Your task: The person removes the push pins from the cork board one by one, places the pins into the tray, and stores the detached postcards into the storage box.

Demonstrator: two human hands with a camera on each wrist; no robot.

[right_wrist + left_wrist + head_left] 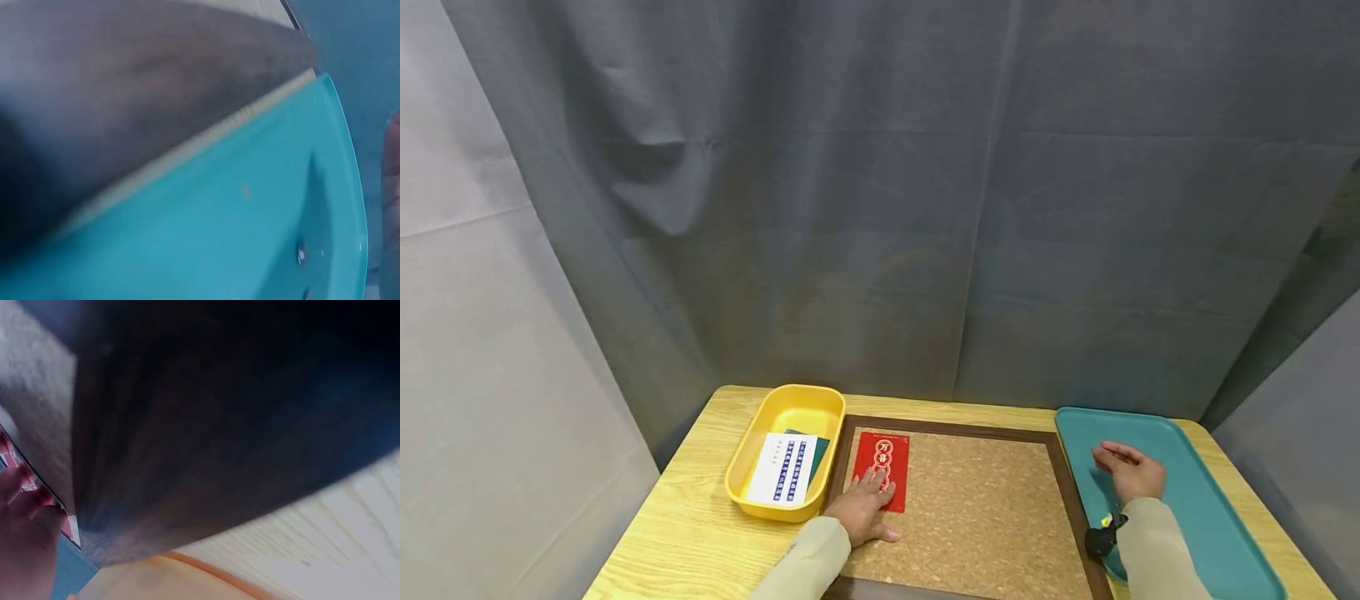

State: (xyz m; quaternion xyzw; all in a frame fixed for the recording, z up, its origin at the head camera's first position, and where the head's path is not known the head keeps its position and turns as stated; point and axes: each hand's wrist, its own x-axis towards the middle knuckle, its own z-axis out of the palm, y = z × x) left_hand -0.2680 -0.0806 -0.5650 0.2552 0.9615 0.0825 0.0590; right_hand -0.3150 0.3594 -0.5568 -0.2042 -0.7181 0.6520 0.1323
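Observation:
A red envelope [893,450] with white lettering lies upright near the left side of a framed cork board [977,517]. My left hand [859,508] rests on its lower part with fingers spread, covering some of the lettering. In the left wrist view, the fingers [28,506] lie over red and white paper. Over the teal tray [1195,500] is my right hand [1138,477], fingers bent and thumb toward the index fingertip. I cannot tell whether something small sits between them. The right wrist view catches small shiny bits [302,253] on the tray.
Left of the board stands a yellow bin [797,400] holding a white printed card [782,467] over a dark green one [817,458]. The board's raised brown frame [1067,483] runs alongside the tray. A grey curtain [880,208] hangs behind the wooden table [700,500].

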